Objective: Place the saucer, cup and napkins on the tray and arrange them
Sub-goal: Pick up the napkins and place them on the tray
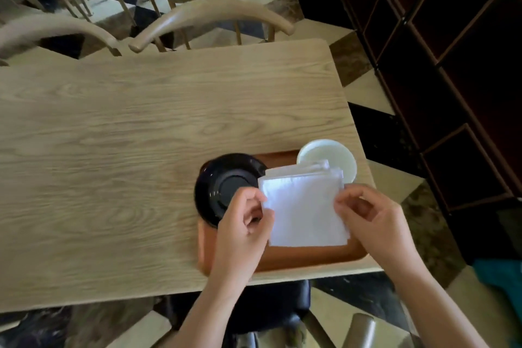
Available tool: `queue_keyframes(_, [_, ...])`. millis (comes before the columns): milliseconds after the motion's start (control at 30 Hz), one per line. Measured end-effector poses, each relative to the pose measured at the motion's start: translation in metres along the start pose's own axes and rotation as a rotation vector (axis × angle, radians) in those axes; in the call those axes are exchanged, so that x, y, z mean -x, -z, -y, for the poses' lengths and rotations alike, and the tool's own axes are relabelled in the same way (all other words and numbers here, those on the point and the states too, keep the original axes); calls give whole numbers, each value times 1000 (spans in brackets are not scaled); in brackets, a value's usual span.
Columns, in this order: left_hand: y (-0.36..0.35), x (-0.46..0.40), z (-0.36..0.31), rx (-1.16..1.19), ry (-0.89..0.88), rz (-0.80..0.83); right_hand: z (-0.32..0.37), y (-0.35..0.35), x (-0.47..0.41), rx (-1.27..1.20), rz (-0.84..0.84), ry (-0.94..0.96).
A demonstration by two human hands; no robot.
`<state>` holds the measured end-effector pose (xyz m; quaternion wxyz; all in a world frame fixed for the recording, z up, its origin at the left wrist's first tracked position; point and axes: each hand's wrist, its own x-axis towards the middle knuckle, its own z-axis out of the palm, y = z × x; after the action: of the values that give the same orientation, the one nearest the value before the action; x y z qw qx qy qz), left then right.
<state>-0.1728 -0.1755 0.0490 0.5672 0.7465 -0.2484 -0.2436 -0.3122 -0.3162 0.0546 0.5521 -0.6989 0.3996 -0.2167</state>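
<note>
A brown tray (296,258) lies at the table's near right corner. A black saucer (223,181) rests on its left part, overhanging the tray's left rim. A white cup (329,154) sits at the tray's far right corner. A stack of white napkins (303,203) lies across the tray's middle, its far edge against the cup. My left hand (243,223) pinches the stack's left edge. My right hand (372,217) pinches its right edge. The stack hides most of the tray's floor.
The light wooden table (127,150) stretches left and away from the tray. Two curved wooden chair backs (209,13) stand at its far edge. A dark cabinet (452,79) runs along the right. A black stool seat (271,308) is below the near edge.
</note>
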Motion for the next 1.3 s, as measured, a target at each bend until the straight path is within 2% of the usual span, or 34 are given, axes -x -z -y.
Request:
queue_keyframes(167, [-22, 32, 23, -207, -21, 147, -34, 25, 21, 104, 141, -51])
queue_keyframes(333, [-43, 34, 40, -371, -24, 193, -60, 24, 16, 293, 177, -94])
queue_keyframes(500, [-63, 23, 47, -533, -56, 247, -73, 21, 7, 518, 180, 12])
queue_keyframes(600, [-68, 26, 50, -560, -32, 287, -79, 21, 9, 581, 175, 30])
queue_keyframes(767, [-70, 34, 55, -652, -121, 306, -83, 18, 18, 676, 135, 55])
queue_keyframes(900, [-67, 39, 61, -797, -303, 226, -82, 14, 24, 837, 99, 283])
queue_keyframes(967, [-68, 43, 64, -899, -386, 260, -84, 15, 25, 940, 114, 376])
queue_keyframes(1033, [-68, 47, 66, -991, -395, 319, -88, 18, 26, 1043, 162, 433])
queue_keyframes(1167, [-65, 52, 67, -1133, -371, 410, -92, 24, 28, 1149, 230, 429])
queue_keyframes(1300, [-57, 57, 71, -1171, -387, 471, -93, 27, 31, 1196, 302, 377])
